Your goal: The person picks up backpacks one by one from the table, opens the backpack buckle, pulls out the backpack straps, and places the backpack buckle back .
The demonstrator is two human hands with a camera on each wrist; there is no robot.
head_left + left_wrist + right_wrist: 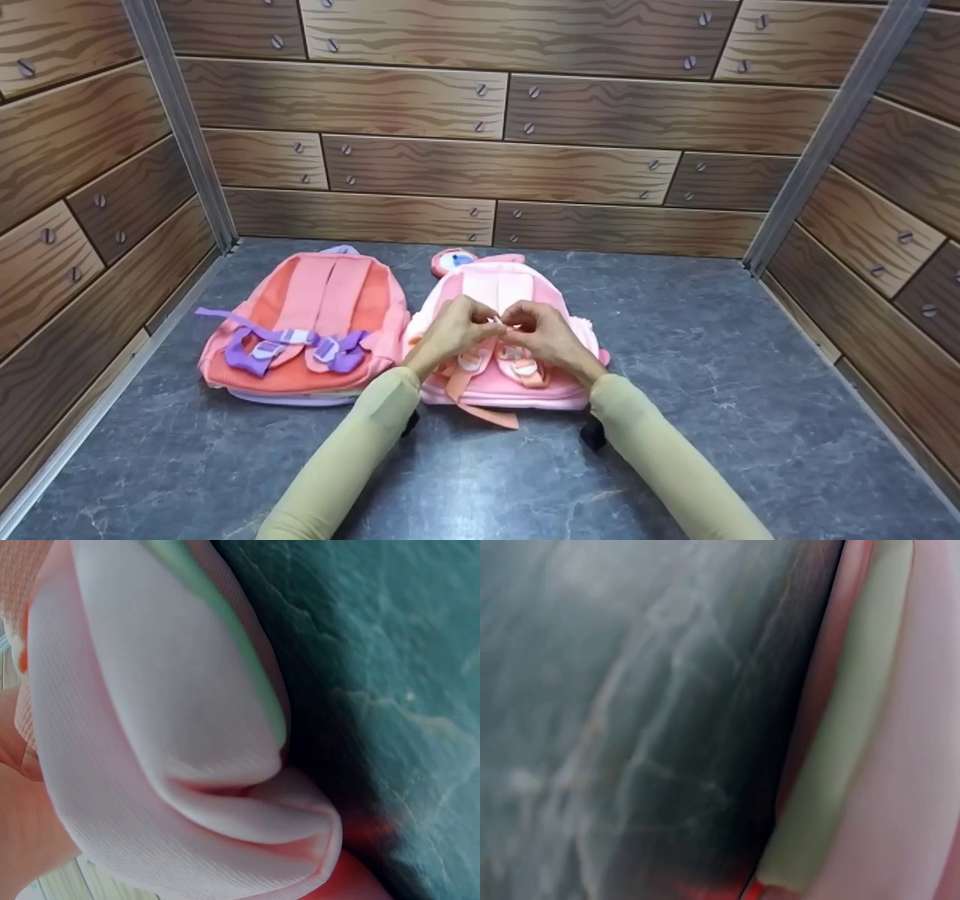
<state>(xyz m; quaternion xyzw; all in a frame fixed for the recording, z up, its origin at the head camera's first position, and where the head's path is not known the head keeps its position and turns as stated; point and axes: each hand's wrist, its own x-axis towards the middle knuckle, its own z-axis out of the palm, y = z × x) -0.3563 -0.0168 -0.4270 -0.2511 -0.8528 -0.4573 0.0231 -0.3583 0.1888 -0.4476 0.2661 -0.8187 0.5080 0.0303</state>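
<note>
A pink child's backpack lies with its shoulder straps facing up, its orange webbing trailing past the lower edge. Above it, my left hand and right hand meet fingertip to fingertip. They pinch a small white strap buckle between them, mostly hidden by the fingers. White adjusters sit on the straps below. In the left wrist view, pale pink fabric of the backpack fills the middle. The right wrist view shows its side with a green band.
Left of it, touching or nearly so, lies a coral backpack with purple straps joined by a buckle. A round eye-like plush part sticks out behind the pink one. Wood-patterned walls enclose the dark marbled table.
</note>
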